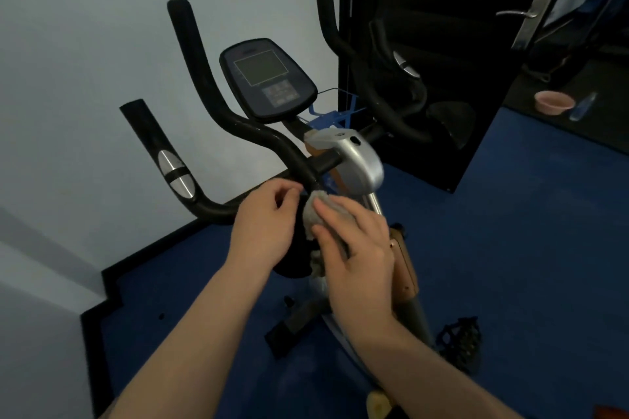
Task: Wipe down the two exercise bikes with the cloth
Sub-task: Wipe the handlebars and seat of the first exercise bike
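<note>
R hand (357,248) rubs cloth (315,211) (grey) on handlebar (238,122).

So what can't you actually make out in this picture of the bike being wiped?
Head view only:
- cloth: mostly covered by the right hand, so its size and the spot it touches are hidden.
- console: screen and button markings too dark and small to read.
- left hand: whether it touches the handlebar is unclear.
- second bike: not identifiable; the dark shapes on the door look like a reflection.
</note>
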The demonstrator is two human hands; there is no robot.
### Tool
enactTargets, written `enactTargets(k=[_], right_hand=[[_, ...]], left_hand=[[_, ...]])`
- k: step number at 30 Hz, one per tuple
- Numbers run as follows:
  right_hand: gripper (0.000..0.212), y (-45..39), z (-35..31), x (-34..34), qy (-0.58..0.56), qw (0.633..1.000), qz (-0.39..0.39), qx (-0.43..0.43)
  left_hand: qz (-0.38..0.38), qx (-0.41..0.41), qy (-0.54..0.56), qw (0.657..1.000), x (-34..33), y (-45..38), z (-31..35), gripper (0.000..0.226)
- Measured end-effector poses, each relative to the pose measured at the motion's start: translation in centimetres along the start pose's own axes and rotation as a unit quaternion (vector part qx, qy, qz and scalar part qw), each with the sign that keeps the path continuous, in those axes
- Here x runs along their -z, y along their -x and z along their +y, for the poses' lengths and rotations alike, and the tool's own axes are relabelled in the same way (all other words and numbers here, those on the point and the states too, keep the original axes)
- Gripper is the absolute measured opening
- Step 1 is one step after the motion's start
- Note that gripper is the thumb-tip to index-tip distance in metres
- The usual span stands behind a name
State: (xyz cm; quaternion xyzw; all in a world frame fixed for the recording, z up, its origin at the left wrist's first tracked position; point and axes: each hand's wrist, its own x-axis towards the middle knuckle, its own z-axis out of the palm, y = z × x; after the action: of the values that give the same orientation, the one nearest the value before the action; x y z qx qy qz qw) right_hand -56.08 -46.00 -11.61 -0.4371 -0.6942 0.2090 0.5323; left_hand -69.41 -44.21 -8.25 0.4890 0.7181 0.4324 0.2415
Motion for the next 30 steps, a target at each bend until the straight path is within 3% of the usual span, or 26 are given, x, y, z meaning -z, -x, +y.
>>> enactTargets(k=[3,6,14,19,22,26,28,30], right_hand=[[0.035,-1.4,0.5,1.0,-0.051,0.998,-0.044,-0.009],[0.028,-5.2,0.3,0.8,-0.109,0.987,-0.096,-0.071],[0.031,-4.9,2.5,2.9,-0.215,0.949,-0.189,-0.136],[0.027,-10.7,3.5,0.3,-0.198,0.968,-0.129,-0.081],[0.030,-9.4,4.6,-1.2,-0.177,0.967,-0.166,-0.071],[0.032,-5.9,6.4,-0.6,-0.138,0.978,-0.155,-0.019],[0.029,-7.9,6.9,-0.8,-0.133,0.974,-0.181,0.038],[0.026,-10.7,6.6,-1.8,-0.154,0.967,-0.201,0.018]], left_hand=[[0.035,0.000,-0.053,0.998,-0.1,0.7,-0.5,0.019],[0.050,0.009,-0.072,0.996,-0.3,0.9,-0.3,0.024],[0.086,0.026,-0.089,0.992,-0.4,1.3,0.4,0.020],[0.175,0.010,-0.090,0.980,-0.6,1.5,0.5,0.013],[0.211,-0.019,-0.142,0.967,-0.5,1.4,0.9,0.009],[0.223,-0.012,-0.208,0.952,-0.8,1.7,0.7,0.013],[0.238,-0.014,-0.230,0.943,-0.8,1.6,0.7,0.013],[0.244,-0.009,-0.236,0.941,-0.9,1.5,0.7,0.013]])
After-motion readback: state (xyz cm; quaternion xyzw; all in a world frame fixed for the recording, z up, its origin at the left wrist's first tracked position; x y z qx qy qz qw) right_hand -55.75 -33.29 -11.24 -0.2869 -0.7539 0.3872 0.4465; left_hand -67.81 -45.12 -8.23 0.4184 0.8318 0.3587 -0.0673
